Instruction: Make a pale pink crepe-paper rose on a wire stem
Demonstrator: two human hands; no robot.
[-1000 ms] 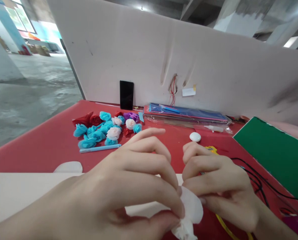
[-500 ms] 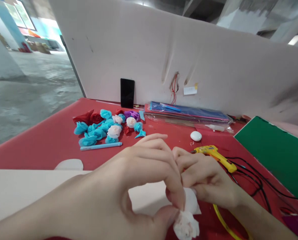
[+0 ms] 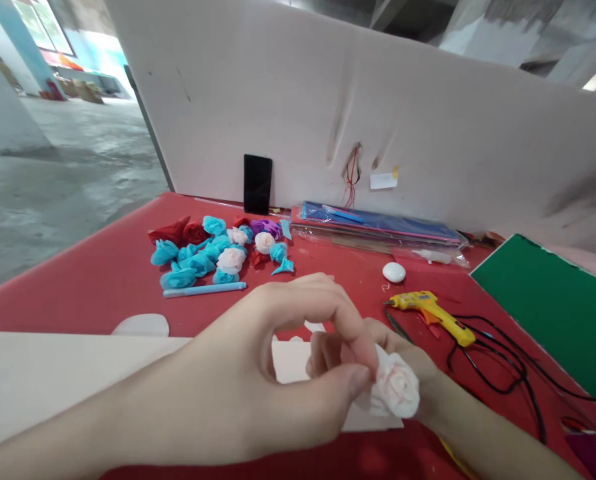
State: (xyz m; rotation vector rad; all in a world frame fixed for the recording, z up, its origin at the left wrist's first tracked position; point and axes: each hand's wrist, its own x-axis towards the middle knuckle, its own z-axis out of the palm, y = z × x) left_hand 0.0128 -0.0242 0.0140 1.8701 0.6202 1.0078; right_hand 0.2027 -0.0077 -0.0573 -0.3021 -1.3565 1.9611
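Observation:
My left hand (image 3: 278, 353) is closed, with thumb and forefinger pinching a pale pink-white paper rose (image 3: 401, 385). The bloom faces up and to the right, its petals rolled in a spiral. Behind the rose and the left fingers is my right hand (image 3: 403, 347), its fingers curled. Its fingertips are partly hidden, and what they hold I cannot make out. Beneath both hands lies a long cream sheet (image 3: 78, 380). Beyond them sits a pile of blue, white, red and purple paper flowers (image 3: 198, 257).
A yellow glue gun (image 3: 433, 313) with a black cord lies right of the hands. Nearby are a white oval object (image 3: 394, 272) and a green board (image 3: 553, 300). A light-blue pen (image 3: 205, 290) lies before the flowers. Against the partition are a phone (image 3: 257, 185) and plastic-wrapped sheets (image 3: 378, 223).
The rose has moved up and to the right and turned, so more of its spiral shows. My right hand has shifted behind my left fingers, uncovering the glue gun's tip.

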